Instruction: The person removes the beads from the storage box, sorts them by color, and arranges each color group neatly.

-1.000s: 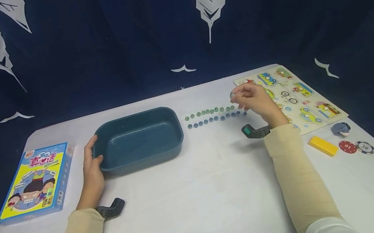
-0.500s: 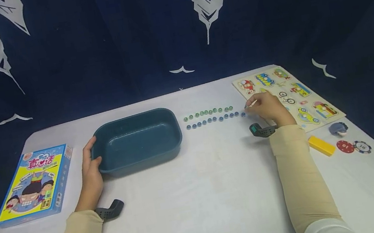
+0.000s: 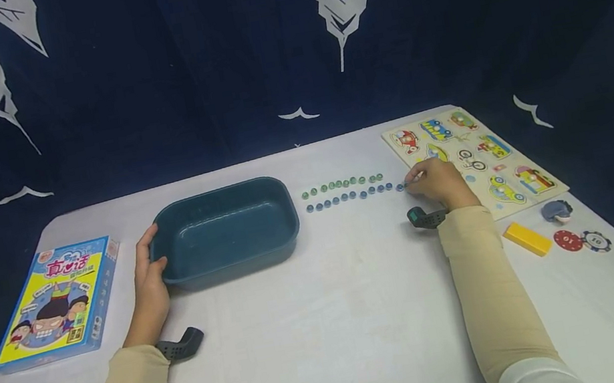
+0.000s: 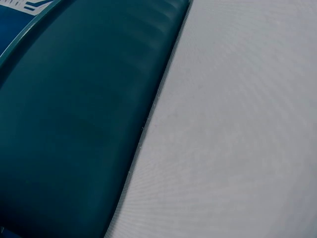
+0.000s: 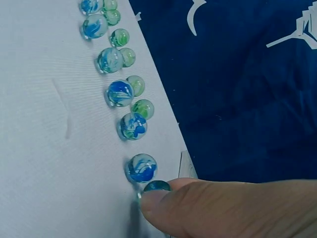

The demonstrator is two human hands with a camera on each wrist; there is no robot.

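Note:
A dark teal plastic basin (image 3: 234, 268) sits at the table's left middle. My left hand (image 3: 148, 292) holds its left end, with fingers and thumb against the wall and rim. To its right run two rows of glass marbles: green ones (image 3: 354, 181) behind, blue ones (image 3: 336, 201) in front. At the right end of the blue row, my right hand (image 3: 441, 182) pinches a dark blue-green marble (image 5: 157, 186) between thumb and fingers. That marble is right beside the last blue-swirled marble (image 5: 142, 168) and is partly hidden by the thumb.
A wooden picture puzzle board (image 3: 495, 150) lies under and behind the right hand. Nearer are a yellow block (image 3: 527, 240), a small blue-grey object (image 3: 557, 210), a red chip (image 3: 568, 240) and a white-and-black chip (image 3: 596, 241). A boxed card game (image 3: 54, 305) lies far left.
My right hand has carried the marble from above the green row's end, right and down, to the end of the blue row. The left hand stays on the basin.

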